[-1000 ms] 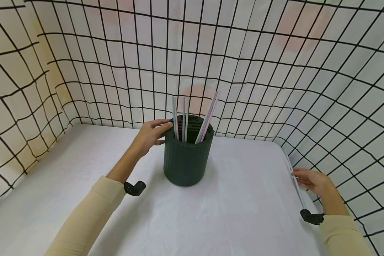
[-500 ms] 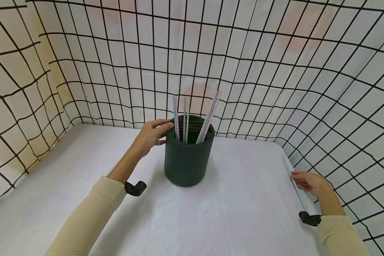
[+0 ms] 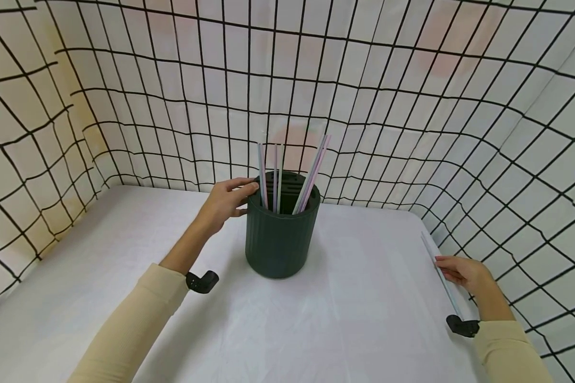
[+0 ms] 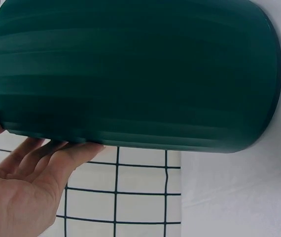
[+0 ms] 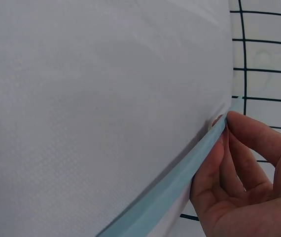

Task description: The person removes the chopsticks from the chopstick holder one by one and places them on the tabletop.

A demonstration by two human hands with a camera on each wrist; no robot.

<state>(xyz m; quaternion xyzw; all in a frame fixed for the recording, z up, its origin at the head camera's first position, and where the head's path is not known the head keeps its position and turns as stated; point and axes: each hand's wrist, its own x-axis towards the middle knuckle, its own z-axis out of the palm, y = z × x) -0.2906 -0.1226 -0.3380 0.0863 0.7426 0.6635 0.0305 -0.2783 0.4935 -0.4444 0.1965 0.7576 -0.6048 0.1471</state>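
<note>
A dark green ribbed holder (image 3: 278,244) with slots inside its top stands upright mid-table in the head view. Several thin pastel straws (image 3: 311,175) poke up out of it. My left hand (image 3: 225,202) grips the holder's left rim. In the left wrist view, its fingers (image 4: 76,155) lie along the side of the holder (image 4: 145,74). At the table's right edge my right hand (image 3: 465,274) pinches a pale blue straw (image 3: 448,292) between thumb and fingertips. The right wrist view shows this straw (image 5: 165,192) running close along the white cloth.
A white cloth covers the table (image 3: 364,298). Black wire mesh (image 3: 211,106) rises behind the table and along both sides, close to my right hand. Pale sheeting hangs behind the mesh.
My right hand has shifted slightly left and away from the mesh, with the straw in it. My left hand keeps its place on the holder.
</note>
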